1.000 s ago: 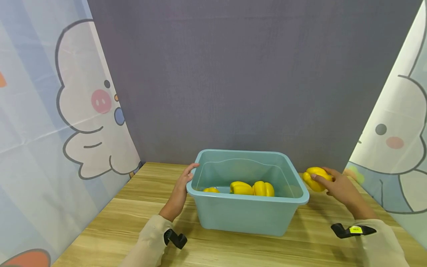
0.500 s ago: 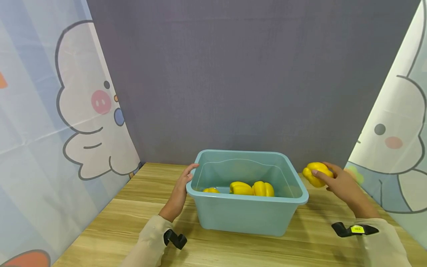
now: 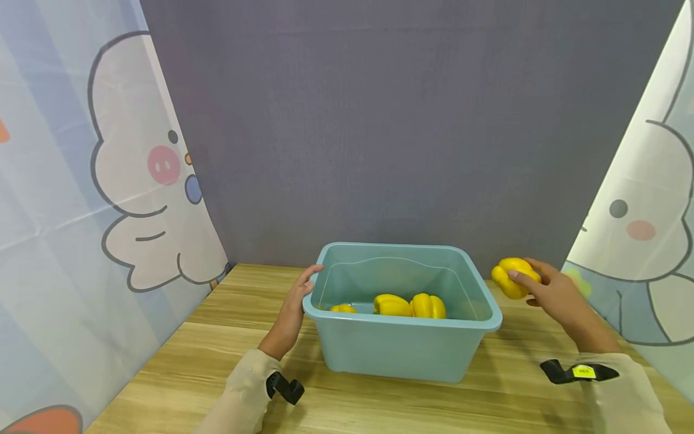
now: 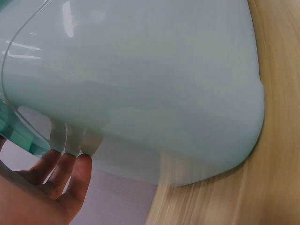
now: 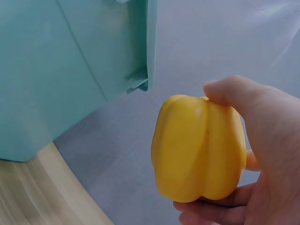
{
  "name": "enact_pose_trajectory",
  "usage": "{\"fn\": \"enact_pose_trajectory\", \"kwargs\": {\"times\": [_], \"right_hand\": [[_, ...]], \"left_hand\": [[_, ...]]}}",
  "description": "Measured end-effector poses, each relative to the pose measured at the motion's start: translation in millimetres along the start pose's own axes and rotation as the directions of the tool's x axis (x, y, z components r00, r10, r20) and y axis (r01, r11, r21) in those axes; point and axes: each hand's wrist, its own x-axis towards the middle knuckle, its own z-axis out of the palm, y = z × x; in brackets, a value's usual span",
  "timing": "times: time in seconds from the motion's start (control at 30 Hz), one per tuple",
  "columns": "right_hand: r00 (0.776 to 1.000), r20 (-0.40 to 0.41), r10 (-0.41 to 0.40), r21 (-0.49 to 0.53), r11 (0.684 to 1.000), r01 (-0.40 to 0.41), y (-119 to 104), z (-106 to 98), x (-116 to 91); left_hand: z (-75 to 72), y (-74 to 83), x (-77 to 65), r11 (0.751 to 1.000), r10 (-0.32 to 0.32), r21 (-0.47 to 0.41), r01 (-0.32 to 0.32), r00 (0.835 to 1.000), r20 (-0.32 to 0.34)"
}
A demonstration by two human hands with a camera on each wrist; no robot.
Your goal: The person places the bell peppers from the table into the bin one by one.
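Observation:
A light blue-green plastic storage bin [image 3: 396, 349] stands on the table. Inside lie several yellow bell peppers [image 3: 428, 306], the leftmost mostly hidden by the front wall. My left hand [image 3: 291, 307] holds the bin's left rim; in the left wrist view its fingertips [image 4: 83, 161] touch the outer wall. My right hand [image 3: 558, 295] grips another yellow bell pepper [image 3: 512, 278], raised just beyond the bin's right rim. In the right wrist view, the thumb lies on top of this pepper [image 5: 199, 150] and fingers support it from below.
The wood-grain table [image 3: 217, 361] runs under the bin. Behind it hangs a dark grey cloth [image 3: 379, 120]. Cartoon-print curtains stand at the left [image 3: 54, 211] and right [image 3: 645, 271]. Each sleeve carries a black wrist mount [image 3: 284, 389].
My right hand has lifted the bell pepper slightly, and it has tilted a little. The left hand, the bin and the peppers inside stay put.

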Motion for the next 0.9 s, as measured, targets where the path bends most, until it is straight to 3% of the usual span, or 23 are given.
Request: {"fn": "enact_pose_trajectory", "kwargs": {"times": [0.9], "right_hand": [[0.997,-0.021,-0.069,-0.010,0.998,0.069,-31.4,-3.8,-7.9]], "left_hand": [[1.3,1.5,-0.1,1.000,0.000,-0.006,0.000,1.000,-0.013]]}}
